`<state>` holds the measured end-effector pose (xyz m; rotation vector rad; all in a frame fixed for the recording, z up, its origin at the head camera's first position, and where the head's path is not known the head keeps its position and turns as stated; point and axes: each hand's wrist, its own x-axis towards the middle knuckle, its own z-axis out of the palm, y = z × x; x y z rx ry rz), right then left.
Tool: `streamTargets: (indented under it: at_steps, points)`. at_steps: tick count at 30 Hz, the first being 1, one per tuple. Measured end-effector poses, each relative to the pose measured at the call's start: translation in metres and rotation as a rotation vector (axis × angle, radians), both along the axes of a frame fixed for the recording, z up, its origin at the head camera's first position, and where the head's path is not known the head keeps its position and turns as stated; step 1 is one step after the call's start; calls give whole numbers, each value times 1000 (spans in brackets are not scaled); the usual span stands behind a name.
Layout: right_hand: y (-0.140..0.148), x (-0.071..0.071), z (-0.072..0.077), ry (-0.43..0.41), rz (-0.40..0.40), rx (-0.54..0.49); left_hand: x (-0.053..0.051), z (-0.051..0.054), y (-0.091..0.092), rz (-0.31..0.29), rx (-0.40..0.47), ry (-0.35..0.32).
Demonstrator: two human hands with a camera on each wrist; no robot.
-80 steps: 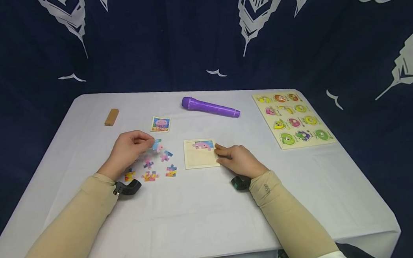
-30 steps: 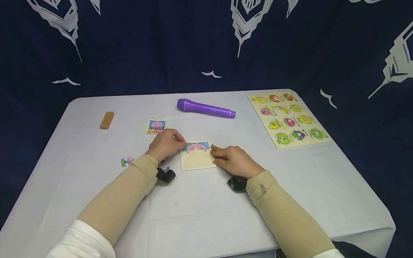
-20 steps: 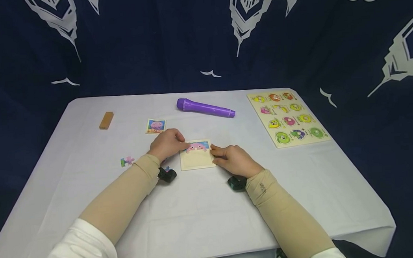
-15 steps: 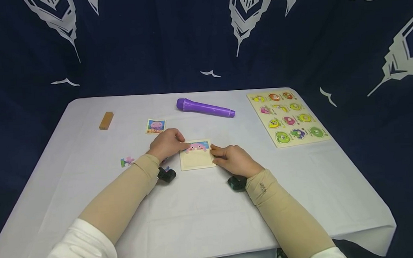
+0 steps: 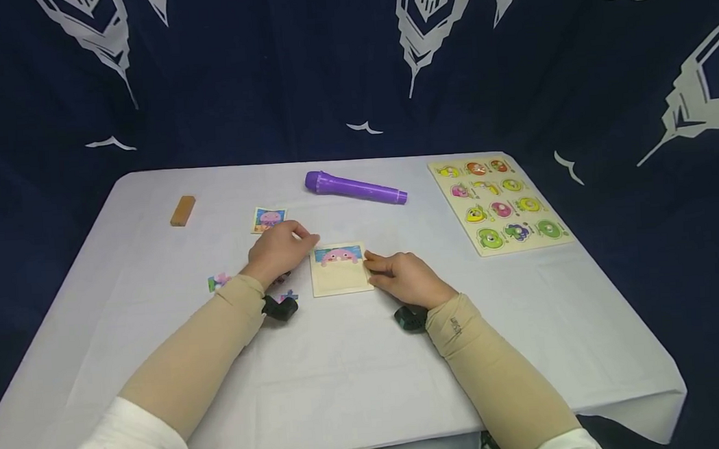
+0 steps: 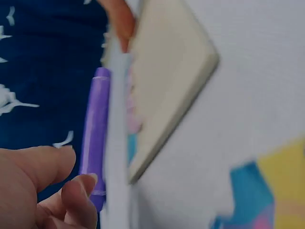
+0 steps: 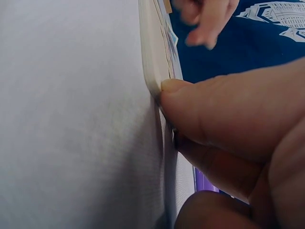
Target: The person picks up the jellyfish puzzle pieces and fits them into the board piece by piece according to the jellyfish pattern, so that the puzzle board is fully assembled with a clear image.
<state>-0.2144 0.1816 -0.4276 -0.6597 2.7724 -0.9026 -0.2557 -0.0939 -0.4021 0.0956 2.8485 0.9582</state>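
Observation:
A pale wooden puzzle board [image 5: 341, 278] lies mid-table, its top strip filled by joined jigsaw pieces [image 5: 338, 255] showing a pink creature on blue. My right hand [image 5: 411, 278] pinches the board's right edge between thumb [image 7: 190, 102] and finger. My left hand [image 5: 279, 251] hovers just off the board's upper left corner. In the left wrist view its thumb and fingers [image 6: 78, 198] stand apart and hold nothing. Loose jigsaw pieces [image 5: 218, 282] lie around and beneath the left wrist, some hidden by it. A small picture card [image 5: 269, 218] with a pink octopus lies behind the left hand.
A purple toy microphone [image 5: 356, 188] lies at the back. To the right is a board of fruit pictures [image 5: 497, 206]. A brown wooden block [image 5: 182, 211] rests at the back left. White cloth covers the table [image 5: 338, 377], and a dark blue patterned curtain hangs behind.
The left hand brought a blue-and-pink jigsaw piece to the board's upper left, pressed there, then let go and drew back left. The top strip is now wider. The right hand stayed at the edge.

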Motion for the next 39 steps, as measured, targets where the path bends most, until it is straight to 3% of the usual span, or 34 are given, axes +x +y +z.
streamTargets:
  at_steps: [5,12,20,24,28,31,33,36,39]
  points:
    - [-3,1,1,4,-1,-1,24,6,-39,101,75,92]
    - [1,0,2,11,-9,4,50,-7,-71,162,144,127]
    - [1,0,0,-3,-15,-6,56,-14,-93,320,210,289]
    - [-1,-1,0,0,-8,-5,55,-16,-102,387,152,368]
    - [-1,-1,0,12,-12,-6,53,-19,-108,413,32,423]
    - [0,-1,0,9,-12,-5,52,-22,-111,389,-77,438]
    - [0,-1,0,9,-8,-3,51,-24,-111,335,-159,461]
    - [0,-1,-1,7,-7,-4,51,-26,-109,199,-282,527]
    - [0,-1,-2,6,-7,-4,52,-29,-102,37,-332,567]
